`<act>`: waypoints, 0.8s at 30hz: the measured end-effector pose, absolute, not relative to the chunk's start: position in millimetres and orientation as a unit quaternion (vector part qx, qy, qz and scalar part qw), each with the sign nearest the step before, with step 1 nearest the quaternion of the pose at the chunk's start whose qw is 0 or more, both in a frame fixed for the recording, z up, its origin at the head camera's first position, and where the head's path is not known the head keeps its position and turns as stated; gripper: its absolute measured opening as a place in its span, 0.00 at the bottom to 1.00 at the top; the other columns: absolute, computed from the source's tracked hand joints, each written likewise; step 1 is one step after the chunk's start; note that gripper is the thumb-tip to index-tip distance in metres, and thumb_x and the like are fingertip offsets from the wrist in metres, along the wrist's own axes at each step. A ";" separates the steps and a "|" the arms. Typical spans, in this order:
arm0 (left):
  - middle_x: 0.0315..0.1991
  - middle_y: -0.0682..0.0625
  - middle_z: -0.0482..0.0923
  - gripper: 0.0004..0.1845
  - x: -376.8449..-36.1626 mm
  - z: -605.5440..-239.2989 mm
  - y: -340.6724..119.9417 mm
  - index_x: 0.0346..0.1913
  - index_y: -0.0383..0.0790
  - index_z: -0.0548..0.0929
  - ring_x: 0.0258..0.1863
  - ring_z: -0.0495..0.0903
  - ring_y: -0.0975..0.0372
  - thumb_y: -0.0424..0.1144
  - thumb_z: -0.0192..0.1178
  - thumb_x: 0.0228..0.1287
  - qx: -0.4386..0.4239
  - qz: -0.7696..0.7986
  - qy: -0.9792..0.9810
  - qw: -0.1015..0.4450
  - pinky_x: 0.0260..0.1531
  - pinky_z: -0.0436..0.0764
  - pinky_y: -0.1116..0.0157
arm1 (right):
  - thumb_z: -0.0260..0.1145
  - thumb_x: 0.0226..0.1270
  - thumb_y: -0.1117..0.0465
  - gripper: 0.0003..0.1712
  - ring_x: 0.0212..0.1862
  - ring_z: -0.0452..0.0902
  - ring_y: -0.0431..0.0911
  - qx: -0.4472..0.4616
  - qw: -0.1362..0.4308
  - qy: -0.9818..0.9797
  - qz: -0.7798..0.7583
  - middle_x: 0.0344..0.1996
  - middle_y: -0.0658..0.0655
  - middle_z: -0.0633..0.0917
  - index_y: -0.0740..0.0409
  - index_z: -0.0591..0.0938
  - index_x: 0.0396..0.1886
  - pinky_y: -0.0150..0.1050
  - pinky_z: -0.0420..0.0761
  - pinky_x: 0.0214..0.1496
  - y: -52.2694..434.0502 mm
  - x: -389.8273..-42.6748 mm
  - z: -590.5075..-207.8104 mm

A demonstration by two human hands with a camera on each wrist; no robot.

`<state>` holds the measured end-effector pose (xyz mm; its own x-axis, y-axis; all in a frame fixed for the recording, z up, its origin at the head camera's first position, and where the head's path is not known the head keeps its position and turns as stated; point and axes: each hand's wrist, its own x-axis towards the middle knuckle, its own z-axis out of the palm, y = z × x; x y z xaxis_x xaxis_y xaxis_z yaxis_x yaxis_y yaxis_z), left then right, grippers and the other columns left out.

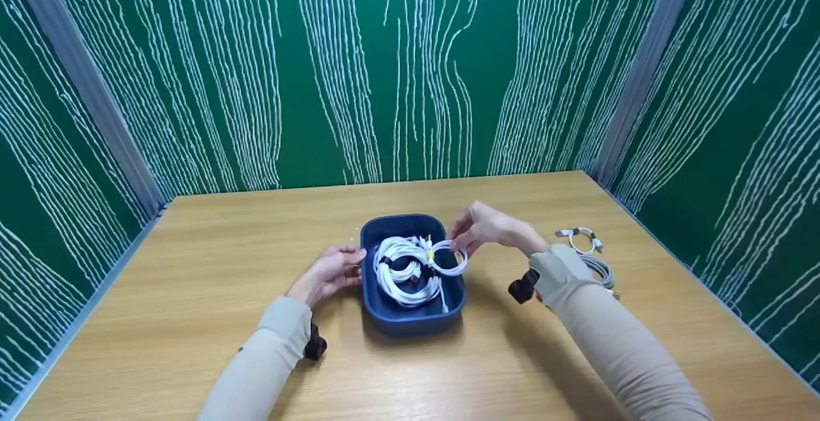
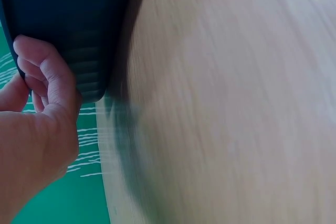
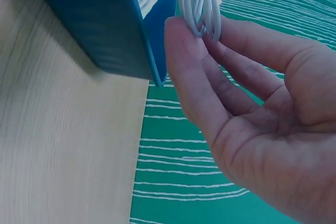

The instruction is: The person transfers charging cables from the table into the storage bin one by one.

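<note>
The right hand (image 1: pixel 488 227) is pinching a coiled white cable (image 1: pixel 448 258) between thumb and fingers (image 3: pixel 185 51), holding the loop over the right rim of a dark blue tray (image 1: pixel 410 318). The left hand (image 1: pixel 330 272) is bracing the tray's left wall, its fingers (image 2: pixel 50 72) curling round the ribbed outer edge, so the tray is sitting steady on the counter (image 1: pixel 192 293).

More white cables (image 1: pixel 400 270) are lying heaped inside the tray, and the pinched coil appears to be bound at its waist with a small yellow tie (image 1: pixel 430 255), though the head view is too small to be sure. To handle this well, the pinching grip is probably best kept on the bundled strands rather than on one strand, so the loops are not springing apart, and the coil is best lowered flat onto the heap without snagging a neighbouring plug.

The cables are looking smooth, thin and springy, wound into round loops. The tray is looking like moulded plastic, an oblong with rounded corners, matte outside and ridged near the lip. The counter is showing pale wood grain. On it, well apart to the right of the tray, a further white coil (image 1: pixel 580 237) and a grey cable bundle (image 1: pixel 602 270) are lying.
</note>
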<state>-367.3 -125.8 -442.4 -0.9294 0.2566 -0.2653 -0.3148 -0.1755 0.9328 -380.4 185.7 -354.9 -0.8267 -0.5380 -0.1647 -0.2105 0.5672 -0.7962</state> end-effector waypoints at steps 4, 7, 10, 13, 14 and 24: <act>0.25 0.52 0.70 0.02 -367.5 -440.9 -126.1 0.38 0.38 0.70 0.24 0.70 0.63 0.30 0.50 0.71 -0.024 0.766 0.615 0.188 0.28 0.77 0.68 | 0.69 0.59 0.69 0.12 0.34 0.84 0.44 -0.214 0.199 0.865 -0.408 0.36 0.60 0.88 0.70 0.83 0.43 0.39 0.86 0.39 179.1 -381.1 -355.1; 0.25 0.52 0.70 0.02 -367.4 -440.6 -126.4 0.41 0.36 0.70 0.24 0.70 0.63 0.30 0.51 0.71 -0.026 0.765 0.614 0.189 0.29 0.77 0.67 | 0.69 0.59 0.69 0.12 0.33 0.84 0.44 -0.213 0.199 0.865 -0.408 0.37 0.60 0.88 0.68 0.83 0.43 0.39 0.86 0.38 175.0 -382.0 -355.8; 0.26 0.52 0.70 0.03 -367.2 -440.4 -126.5 0.42 0.36 0.69 0.24 0.71 0.63 0.30 0.52 0.70 -0.026 0.765 0.616 0.188 0.29 0.77 0.67 | 0.69 0.59 0.69 0.11 0.33 0.84 0.43 -0.215 0.201 0.863 -0.410 0.38 0.62 0.88 0.68 0.84 0.43 0.39 0.86 0.39 171.6 -382.7 -357.1; 0.25 0.52 0.71 0.03 -367.5 -440.6 -126.4 0.42 0.36 0.69 0.24 0.71 0.63 0.30 0.52 0.70 -0.029 0.765 0.616 0.187 0.29 0.77 0.67 | 0.68 0.60 0.69 0.12 0.34 0.84 0.43 -0.224 0.203 0.861 -0.409 0.41 0.64 0.87 0.69 0.83 0.44 0.40 0.86 0.39 168.9 -383.2 -359.0; 0.26 0.52 0.71 0.03 -367.6 -440.5 -126.2 0.42 0.36 0.69 0.24 0.71 0.63 0.30 0.51 0.71 -0.027 0.764 0.617 0.186 0.29 0.77 0.67 | 0.68 0.60 0.69 0.12 0.34 0.83 0.43 -0.224 0.203 0.861 -0.408 0.41 0.64 0.87 0.69 0.83 0.44 0.39 0.86 0.39 168.0 -383.3 -359.6; 0.25 0.53 0.69 0.03 -367.2 -442.0 -125.7 0.40 0.37 0.67 0.23 0.70 0.63 0.30 0.51 0.71 -0.021 0.770 0.609 0.189 0.27 0.77 0.68 | 0.68 0.60 0.70 0.11 0.31 0.83 0.42 -0.226 0.197 0.860 -0.413 0.39 0.63 0.87 0.69 0.83 0.43 0.38 0.86 0.38 156.2 -382.1 -364.1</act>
